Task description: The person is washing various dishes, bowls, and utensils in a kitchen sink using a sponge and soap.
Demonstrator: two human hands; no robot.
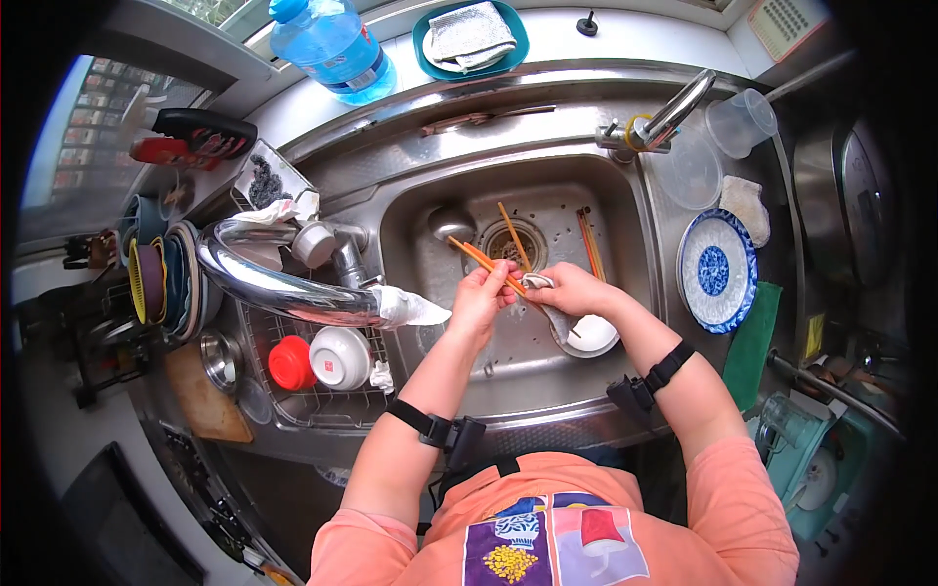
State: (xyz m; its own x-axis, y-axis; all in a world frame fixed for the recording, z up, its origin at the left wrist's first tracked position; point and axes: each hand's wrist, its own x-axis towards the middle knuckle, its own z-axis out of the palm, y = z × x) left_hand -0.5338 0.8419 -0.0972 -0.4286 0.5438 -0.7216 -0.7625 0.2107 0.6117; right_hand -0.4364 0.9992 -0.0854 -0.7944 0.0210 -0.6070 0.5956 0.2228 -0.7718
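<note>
Over the steel sink basin [513, 395], my left hand [481, 297] grips orange-brown chopsticks [476, 254] that slant up to the left. My right hand [568, 289] pinches a greyish cloth [558, 319] around their lower end; the cloth hangs towards a white bowl [595, 335]. One loose chopstick [513, 231] lies across the drain strainer [538, 238]. More chopsticks [588, 238] rest along the basin's right side, partly behind my right forearm. A metal ladle [449, 222] sits at the basin's upper left.
A large chrome faucet [293, 293] arches at left above a wire rack [322, 410] holding a white bowl [341, 358] and a red bowl [292, 362]. A second tap [670, 113] stands at upper right. Blue-rimmed plates [717, 271] and a green cloth [755, 348] lie on the right.
</note>
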